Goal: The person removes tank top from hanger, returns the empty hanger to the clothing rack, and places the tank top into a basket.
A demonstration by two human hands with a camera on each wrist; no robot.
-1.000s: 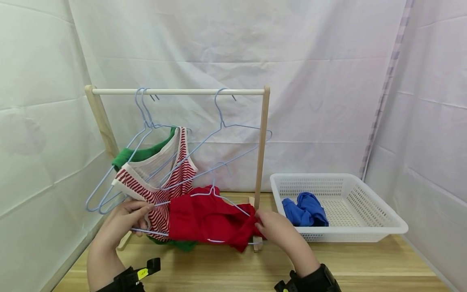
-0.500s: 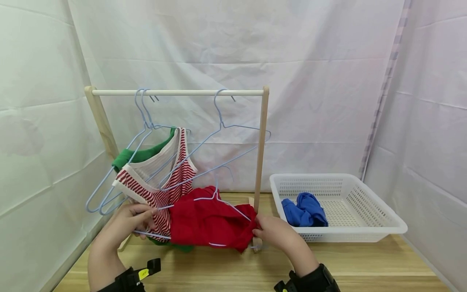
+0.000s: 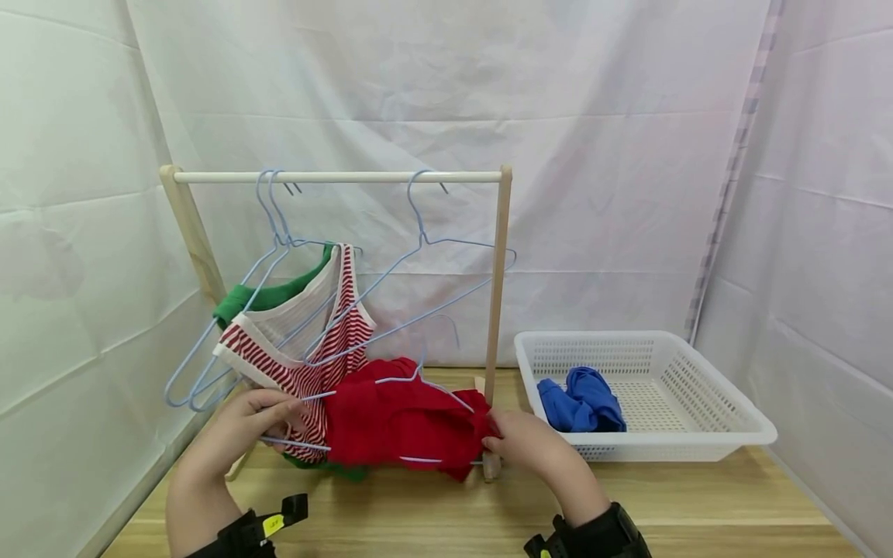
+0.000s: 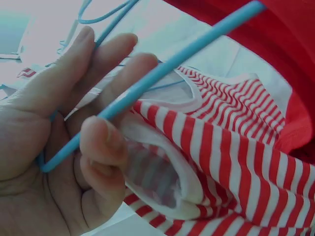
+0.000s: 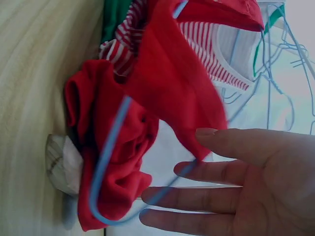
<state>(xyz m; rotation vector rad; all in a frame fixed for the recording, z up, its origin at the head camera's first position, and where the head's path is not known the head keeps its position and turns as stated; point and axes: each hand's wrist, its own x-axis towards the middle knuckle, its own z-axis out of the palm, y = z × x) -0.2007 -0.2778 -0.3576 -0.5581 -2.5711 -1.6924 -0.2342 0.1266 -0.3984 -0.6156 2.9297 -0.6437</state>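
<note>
My left hand (image 3: 244,426) holds the left end of a light-blue wire hanger (image 4: 192,54), little finger curled over its lower wire in the left wrist view. A red garment (image 3: 398,418) is threaded onto this hanger; what kind of garment is unclear. My right hand (image 3: 526,446) pinches the garment's right edge between thumb and forefinger. In the right wrist view, the hanger's rounded right end (image 5: 98,196) pokes out of the red cloth beside the other, straighter fingers. Behind hang a red-and-white striped tank top (image 3: 335,333) and a green garment (image 3: 293,288) on hangers.
A wooden rack with a white rail (image 3: 349,177) stands at the left, with a bare hanger (image 3: 421,232) on it. To the right, a white plastic basket (image 3: 698,446) contains a crumpled blue cloth (image 3: 582,403). White curtains (image 3: 593,155) surround the wooden table (image 3: 698,504).
The held hanger's hook has shifted to the right, and my left hand has moved slightly right with it. My right hand keeps its pinch on the red garment.
</note>
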